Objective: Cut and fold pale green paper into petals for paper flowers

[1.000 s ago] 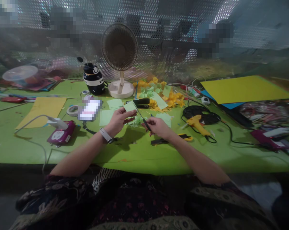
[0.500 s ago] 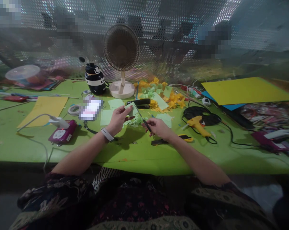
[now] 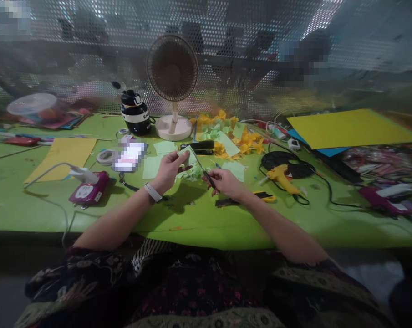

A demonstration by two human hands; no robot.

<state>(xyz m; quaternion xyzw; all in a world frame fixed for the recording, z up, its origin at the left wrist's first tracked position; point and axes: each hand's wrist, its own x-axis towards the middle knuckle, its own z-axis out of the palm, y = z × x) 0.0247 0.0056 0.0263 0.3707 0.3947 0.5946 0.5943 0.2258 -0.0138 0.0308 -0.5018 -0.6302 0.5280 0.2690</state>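
My left hand [image 3: 171, 169] pinches a pale green piece of paper [image 3: 191, 158] between thumb and fingers. In my right hand [image 3: 223, 181] is a pair of dark-handled scissors [image 3: 209, 178], its blades pointing up and left along the paper's right edge. Whether the blades are apart is too small to make out. Light green paper scraps [image 3: 195, 173] lie on the table beneath both hands. Flat green sheets [image 3: 152, 167] rest left of them, and a black stapler [image 3: 200, 146] lies just behind. A yellow and black box cutter [image 3: 264, 196] is close to my right wrist.
A fan [image 3: 173, 130] and a dark bottle [image 3: 136, 116] stand at the back. Orange and green paper pieces [image 3: 251, 142] are heaped beyond my hands. To the right lies a yellow glue gun [image 3: 282, 178] with its cord; to the left, a phone [image 3: 129, 157], tape roll [image 3: 105, 156] and purple power socket [image 3: 89, 190].
My left thumb has come forward onto the green paper, and that hand's fingers have closed in around it. The paper has tilted against the scissor blades. Little differs over the last half second.
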